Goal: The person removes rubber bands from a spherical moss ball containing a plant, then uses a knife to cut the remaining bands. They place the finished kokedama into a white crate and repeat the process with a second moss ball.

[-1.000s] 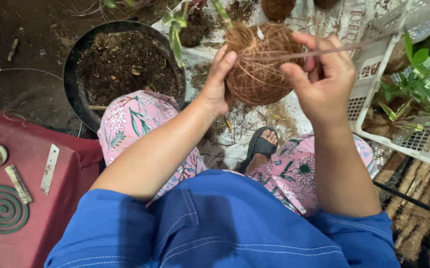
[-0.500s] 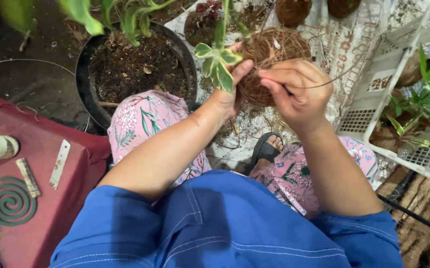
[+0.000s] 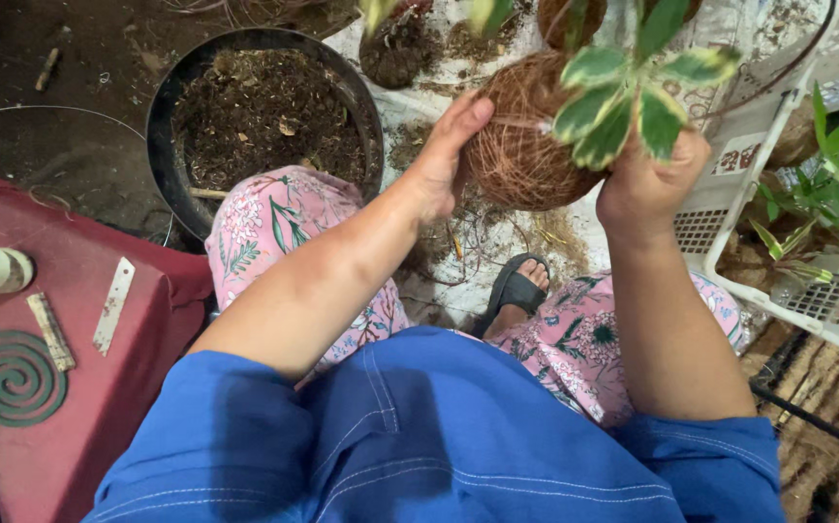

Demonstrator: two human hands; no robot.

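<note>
Left of the coir-wrapped root ball (image 3: 526, 136) stands a black soil tub (image 3: 264, 126). The left hand (image 3: 444, 160) cups the ball's side, the right hand (image 3: 647, 179) grips underneath, probably to steady its variegated plant (image 3: 623, 92). A white basket (image 3: 788, 184) sits right.

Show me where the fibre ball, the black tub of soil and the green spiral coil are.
fibre ball (image 3: 521, 155), head view, on its brown fibre side between the two hands.
black tub of soil (image 3: 160, 126), head view, on its left rim.
green spiral coil (image 3: 15, 380), head view, on its rings, lying on the red surface.
</note>
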